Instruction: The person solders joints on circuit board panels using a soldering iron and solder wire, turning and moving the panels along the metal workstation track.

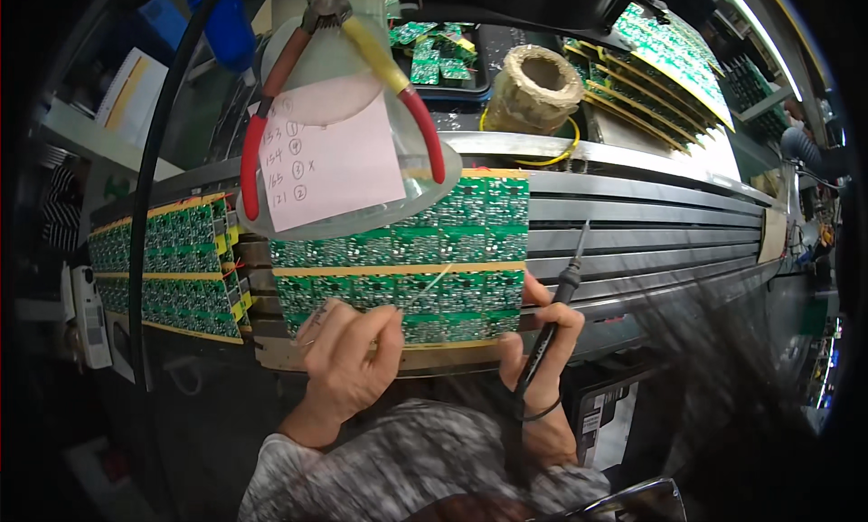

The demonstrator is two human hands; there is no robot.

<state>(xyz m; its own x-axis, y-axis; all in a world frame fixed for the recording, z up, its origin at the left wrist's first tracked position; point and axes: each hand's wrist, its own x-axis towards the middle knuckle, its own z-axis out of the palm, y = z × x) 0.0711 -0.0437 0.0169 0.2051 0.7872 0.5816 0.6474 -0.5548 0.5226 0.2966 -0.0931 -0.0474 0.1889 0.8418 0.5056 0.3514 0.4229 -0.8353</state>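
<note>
My left hand (351, 348) is curled closed at the lower left of a green circuit board panel (488, 300). A thin pale solder wire (437, 280) sticks out from its fingers, slanting up to the right over the board. At the panel's lower right corner, my right hand (551, 355) is wrapped round a black soldering iron (549, 334). The iron's thin tip points up and to the right, off the board, above the metal rails. Fingers of that hand are close to the panel's right edge. A magnifier lens with a pink handwritten note (362, 174) hides the panel's upper left.
Pliers with red handles (436, 142) lie across the lens. Another board panel (163, 264) rests at the left on the metal rails (651, 242). Behind are a tray of small boards (443, 93), a roll (535, 93) with yellow wire and stacked panels (660, 97). A black cable (145, 224) crosses the left.
</note>
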